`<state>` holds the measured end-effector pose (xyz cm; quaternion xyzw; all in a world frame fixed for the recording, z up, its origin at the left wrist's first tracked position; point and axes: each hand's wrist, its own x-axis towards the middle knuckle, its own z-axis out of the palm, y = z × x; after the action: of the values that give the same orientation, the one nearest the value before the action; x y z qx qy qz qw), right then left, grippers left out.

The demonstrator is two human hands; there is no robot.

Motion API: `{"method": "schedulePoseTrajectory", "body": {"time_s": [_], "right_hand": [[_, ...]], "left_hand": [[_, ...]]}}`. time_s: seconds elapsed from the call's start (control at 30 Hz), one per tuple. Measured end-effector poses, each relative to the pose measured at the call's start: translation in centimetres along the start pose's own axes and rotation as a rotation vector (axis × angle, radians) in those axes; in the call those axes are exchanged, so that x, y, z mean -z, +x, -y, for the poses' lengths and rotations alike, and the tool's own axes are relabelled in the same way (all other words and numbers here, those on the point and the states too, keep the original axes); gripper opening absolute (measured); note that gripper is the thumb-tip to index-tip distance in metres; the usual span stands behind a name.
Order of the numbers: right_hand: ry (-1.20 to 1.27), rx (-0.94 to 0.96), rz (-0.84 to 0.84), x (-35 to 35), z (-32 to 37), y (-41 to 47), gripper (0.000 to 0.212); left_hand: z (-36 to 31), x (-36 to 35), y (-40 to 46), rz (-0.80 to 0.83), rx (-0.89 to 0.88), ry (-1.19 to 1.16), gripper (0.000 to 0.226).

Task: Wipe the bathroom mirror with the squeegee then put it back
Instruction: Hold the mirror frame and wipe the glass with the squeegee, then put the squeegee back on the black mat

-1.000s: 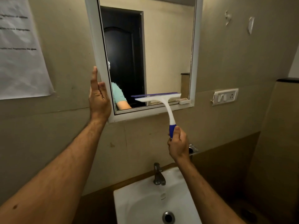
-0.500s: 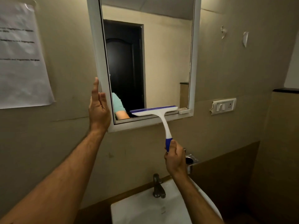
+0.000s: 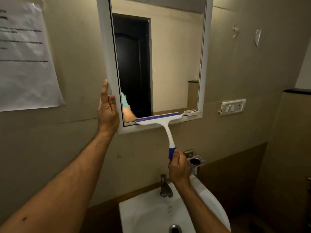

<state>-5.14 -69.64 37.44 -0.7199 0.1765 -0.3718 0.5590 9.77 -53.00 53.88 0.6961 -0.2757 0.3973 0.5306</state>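
A white-framed mirror [image 3: 176,64] hangs on the beige wall above the sink. The white squeegee [image 3: 161,122] with a blue blade and blue grip lies with its blade across the mirror's bottom edge, right of centre. My right hand [image 3: 179,167] grips its blue handle end from below. My left hand [image 3: 107,110] rests with straight fingers against the outer left side of the mirror frame, near its lower corner.
A white sink [image 3: 168,214] with a metal tap [image 3: 165,186] sits below. A round metal holder [image 3: 195,161] is fixed to the wall just right of my right hand. A switch plate [image 3: 233,107] is on the right, a paper notice [image 3: 25,56] on the left.
The squeegee blade has slid down the glass from just above the bottom frame to the bottom edge, my right hand dropping with it. My left hand stays on the frame.
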Motion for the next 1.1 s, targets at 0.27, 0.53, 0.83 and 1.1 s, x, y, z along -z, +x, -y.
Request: {"method": "schedulePoseTrajectory", "body": {"time_s": [0.27,0.53,0.83,1.1], "right_hand": [[0.002,0.146,0.018,-1.0,6.7,1.5,0.035],[-0.092,-0.021,-0.029,-2.6,4.0,-3.4,0.039],[0.016,-0.171,-0.119,-5.6,7.6,-10.8,0.047],[0.014,-0.293,0.03,-13.2,6.5,-22.7,0.051]], "left_hand": [[-0.3,0.9,-0.2,0.071,0.02,-0.069,0.047],[3.8,6.5,-4.7,0.223,0.085,-0.071,0.045],[6.4,17.9,-9.7,0.334,0.029,0.118,0.045],[10.6,29.8,-20.0,0.47,0.15,0.46,0.052]]}}
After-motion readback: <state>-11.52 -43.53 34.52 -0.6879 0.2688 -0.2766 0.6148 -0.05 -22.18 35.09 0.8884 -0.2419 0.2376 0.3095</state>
